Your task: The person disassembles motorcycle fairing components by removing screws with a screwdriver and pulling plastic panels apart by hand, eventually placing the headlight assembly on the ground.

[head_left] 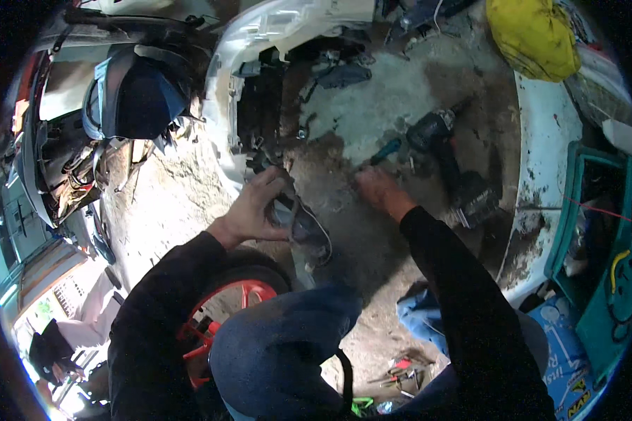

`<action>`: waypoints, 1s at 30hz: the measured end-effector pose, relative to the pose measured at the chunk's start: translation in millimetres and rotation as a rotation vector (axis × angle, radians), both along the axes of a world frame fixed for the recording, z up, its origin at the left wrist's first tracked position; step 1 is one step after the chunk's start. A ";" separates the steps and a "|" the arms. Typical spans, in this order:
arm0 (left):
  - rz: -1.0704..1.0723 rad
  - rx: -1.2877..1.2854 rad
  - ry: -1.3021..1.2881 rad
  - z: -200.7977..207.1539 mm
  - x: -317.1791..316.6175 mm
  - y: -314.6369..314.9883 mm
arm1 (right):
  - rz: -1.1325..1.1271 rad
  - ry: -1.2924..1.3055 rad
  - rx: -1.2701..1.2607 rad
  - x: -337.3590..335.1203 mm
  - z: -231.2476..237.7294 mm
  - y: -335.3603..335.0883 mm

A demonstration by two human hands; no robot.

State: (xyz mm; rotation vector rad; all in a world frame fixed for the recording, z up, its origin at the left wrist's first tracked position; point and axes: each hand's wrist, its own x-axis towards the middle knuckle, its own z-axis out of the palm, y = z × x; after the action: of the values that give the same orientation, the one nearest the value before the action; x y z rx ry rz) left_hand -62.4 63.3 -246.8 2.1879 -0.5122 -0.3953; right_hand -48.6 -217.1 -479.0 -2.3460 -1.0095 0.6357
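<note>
My left hand [260, 207] is closed round a dark, rounded part [306, 229] with a thin wire looping along its side. The part hangs above the floor, near a red-rimmed wheel; its exact kind does not show. Reaching down to the floor, my right hand [379, 188] has its fingers drawn together, and whatever they pinch is hidden. Just beyond those fingers lies a screwdriver [386, 150] with a teal handle. A black cordless drill [442, 147] rests on the floor to the right of it.
A pale body panel [225, 91] curves along the far left of the work spot. The red wheel [246, 289] stands by my left knee. At the right are a yellow bag [534, 38], a teal case [565, 210] and a blue box [565, 337]. Loose tools [404, 372] lie near my feet.
</note>
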 end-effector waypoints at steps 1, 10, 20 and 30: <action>0.045 0.046 0.026 -1.2 -3.8 1.4 | 0.134 0.026 -0.105 13.7 18.2 11.4; 0.022 0.056 -0.006 3.6 -0.6 8.5 | -0.183 0.599 0.492 99.5 110.5 99.1; 0.252 -0.151 0.258 7.7 3.8 6.1 | -0.333 1.024 1.026 111.2 157.1 125.4; 0.294 -0.035 0.382 21.5 10.3 -3.7 | -0.323 0.916 1.044 130.8 176.3 99.2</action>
State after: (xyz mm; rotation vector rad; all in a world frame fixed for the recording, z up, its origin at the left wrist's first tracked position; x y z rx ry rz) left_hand -52.1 59.6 -225.3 2.0460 0.0126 -0.6186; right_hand 82.2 -117.9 -302.7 -1.0501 -0.3420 0.6973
